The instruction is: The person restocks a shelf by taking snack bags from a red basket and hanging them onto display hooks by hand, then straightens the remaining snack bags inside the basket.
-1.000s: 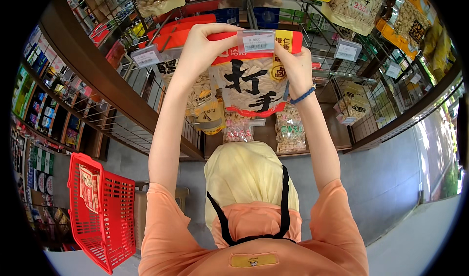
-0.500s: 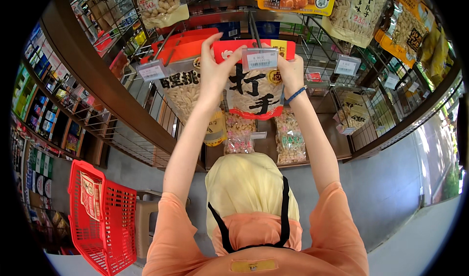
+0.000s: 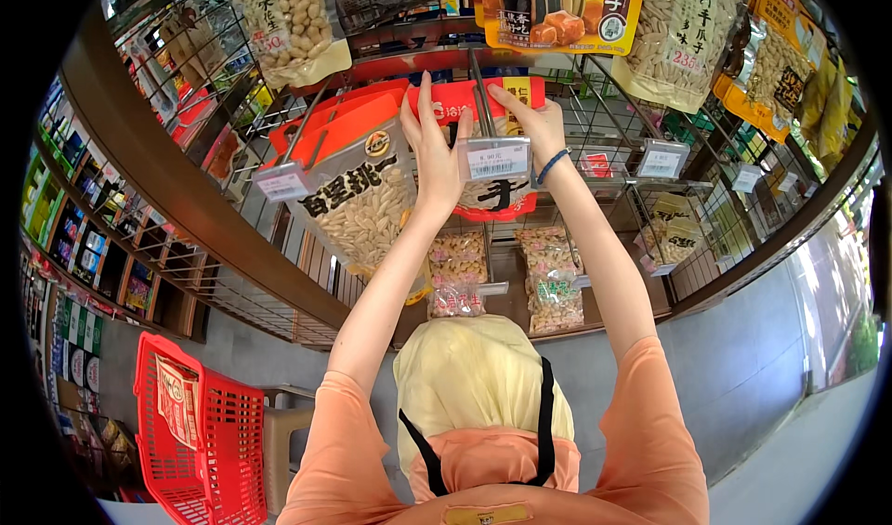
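A red-topped bag of seeds (image 3: 497, 202) hangs from a metal hook, behind a clear price tag holder (image 3: 493, 161). My left hand (image 3: 435, 158) rests against the bag's left side, its fingers stretched upward and apart. At the top right corner, my right hand (image 3: 534, 135) grips the bag's edge, its thumb lying across the front and its other fingers partly hidden. Just left of my left hand hangs a clear-fronted bag of pale seeds (image 3: 358, 214) with a red top, several alike behind it.
A bag of peanuts (image 3: 293, 28), a yellow snack bag (image 3: 562, 9) and a cream seed bag (image 3: 678, 37) hang above. Packets of nuts (image 3: 553, 279) lie on the low shelf. A red basket (image 3: 200, 432) stands on a beige stool (image 3: 288, 423) at the left.
The bag's top sits farther back along the hook. My left hand has shifted right and spread its fingers; my right hand has moved slightly left, uncovering more of the neighbouring seed bag.
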{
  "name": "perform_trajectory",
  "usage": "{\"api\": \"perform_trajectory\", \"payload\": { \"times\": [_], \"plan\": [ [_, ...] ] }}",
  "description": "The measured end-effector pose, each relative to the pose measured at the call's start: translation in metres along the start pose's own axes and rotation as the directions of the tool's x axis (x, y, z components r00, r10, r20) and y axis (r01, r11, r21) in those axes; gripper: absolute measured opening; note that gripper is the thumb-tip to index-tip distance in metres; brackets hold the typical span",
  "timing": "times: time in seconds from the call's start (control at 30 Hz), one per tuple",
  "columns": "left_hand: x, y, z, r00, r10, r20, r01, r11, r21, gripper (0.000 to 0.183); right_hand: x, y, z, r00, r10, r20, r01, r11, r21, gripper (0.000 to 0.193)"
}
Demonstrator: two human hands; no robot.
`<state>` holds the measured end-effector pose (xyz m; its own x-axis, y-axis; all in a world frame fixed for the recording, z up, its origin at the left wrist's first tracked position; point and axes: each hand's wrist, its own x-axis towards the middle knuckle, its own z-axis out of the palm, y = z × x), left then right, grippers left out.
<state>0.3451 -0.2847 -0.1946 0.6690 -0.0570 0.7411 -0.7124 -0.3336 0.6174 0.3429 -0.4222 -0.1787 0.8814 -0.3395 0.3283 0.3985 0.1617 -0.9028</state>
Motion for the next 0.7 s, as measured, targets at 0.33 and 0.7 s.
{"api": "perform_trajectory", "payload": {
  "times": [0.33,0.7],
  "plan": [
    [0.014,-0.023,0.013,0.998,0.066,-0.021,-0.068,0.993,-0.100,0.055,0.024,0.023,0.001,0.999,-0.023,-0.035,0.023,1.000,-0.011,0.025],
    [-0.003,-0.024,0.010,0.992,0.118,0.038,-0.120,0.991,0.065,0.057,0.015,0.029,-0.013,0.994,0.110,0.029,-0.108,0.992,-0.061,0.031]
  ]
}}
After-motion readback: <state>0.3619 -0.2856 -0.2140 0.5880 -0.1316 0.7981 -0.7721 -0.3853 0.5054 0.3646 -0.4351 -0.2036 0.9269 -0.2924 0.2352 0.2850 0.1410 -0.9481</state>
